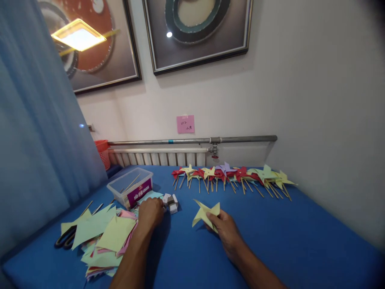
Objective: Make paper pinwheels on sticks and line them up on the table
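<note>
My right hand grips a folded yellow paper pinwheel just above the blue table. My left hand rests knuckles-up at the edge of a pile of coloured paper squares, its fingers reaching toward some small white boxes. I cannot see whether those fingers hold anything. A row of finished pinwheels on wooden sticks lies along the far side of the table.
A clear plastic box with sticks stands behind the paper pile. Black-handled scissors lie at the left. A blue curtain hangs left, with an orange basket, radiator and pipe at the wall.
</note>
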Available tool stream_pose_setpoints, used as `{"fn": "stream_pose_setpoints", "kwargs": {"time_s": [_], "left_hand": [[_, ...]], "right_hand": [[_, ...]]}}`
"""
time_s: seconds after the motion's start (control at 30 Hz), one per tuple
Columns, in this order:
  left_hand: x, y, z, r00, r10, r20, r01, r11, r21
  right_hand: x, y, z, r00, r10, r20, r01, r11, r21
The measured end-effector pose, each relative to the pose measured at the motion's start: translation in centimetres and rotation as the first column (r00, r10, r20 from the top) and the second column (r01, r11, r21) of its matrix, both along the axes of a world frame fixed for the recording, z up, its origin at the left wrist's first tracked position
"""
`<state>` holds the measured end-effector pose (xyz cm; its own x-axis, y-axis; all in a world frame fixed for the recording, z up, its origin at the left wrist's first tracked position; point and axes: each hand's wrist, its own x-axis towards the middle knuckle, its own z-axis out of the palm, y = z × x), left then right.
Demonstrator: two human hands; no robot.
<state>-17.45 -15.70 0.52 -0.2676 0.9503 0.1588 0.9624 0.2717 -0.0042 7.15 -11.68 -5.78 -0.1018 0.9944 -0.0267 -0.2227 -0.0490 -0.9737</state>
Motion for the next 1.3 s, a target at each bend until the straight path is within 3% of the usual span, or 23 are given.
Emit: {"fn": "stream_pose_setpoints", "kwargs": {"time_s": [0.1, 0.33, 0.7, 1.03, 1.2, 1.3], "left_hand": [[0.4, 0.1, 0.0, 0.999, -0.011, -0.037, 0.009, 0.998, -0.055], [-0.6, 0.3, -0.3, 0.998, 0.036, 0.059, -0.031, 0.995, -0.093], [-1.5, 0.7, -0.9, 0.989, 0.075, 0.126, -0.066, 0.995, -0.069], [-2.0, 1.0, -1.7, 0.991, 0.082, 0.106, -0.078, 0.996, -0.042], [-2.8, 0.8, -1.0, 0.945, 0.063, 0.32, -0.075, 0.997, 0.025], [-3.1, 0.9, -0.9, 0.855, 0.02, 0.518, -0.08, 0.992, 0.093]], "right_hand": [[-0.1, 0.0, 0.1, 1.0, 0.014, -0.007, -0.014, 1.0, -0.008], [0.0, -0.2, 0.4, 1.0, 0.022, 0.001, -0.022, 1.0, 0.005], [-0.3, 1.2, -1.9, 1.0, -0.007, -0.007, 0.007, 1.0, -0.026], [-0.3, 0.6, -0.8, 1.0, 0.009, -0.011, -0.009, 1.0, -0.027], [0.0, 0.0, 0.2, 0.999, 0.041, -0.008, -0.041, 0.999, -0.01], [0.0, -0.2, 0.3, 0.999, 0.034, 0.003, -0.034, 0.999, -0.002]]}}
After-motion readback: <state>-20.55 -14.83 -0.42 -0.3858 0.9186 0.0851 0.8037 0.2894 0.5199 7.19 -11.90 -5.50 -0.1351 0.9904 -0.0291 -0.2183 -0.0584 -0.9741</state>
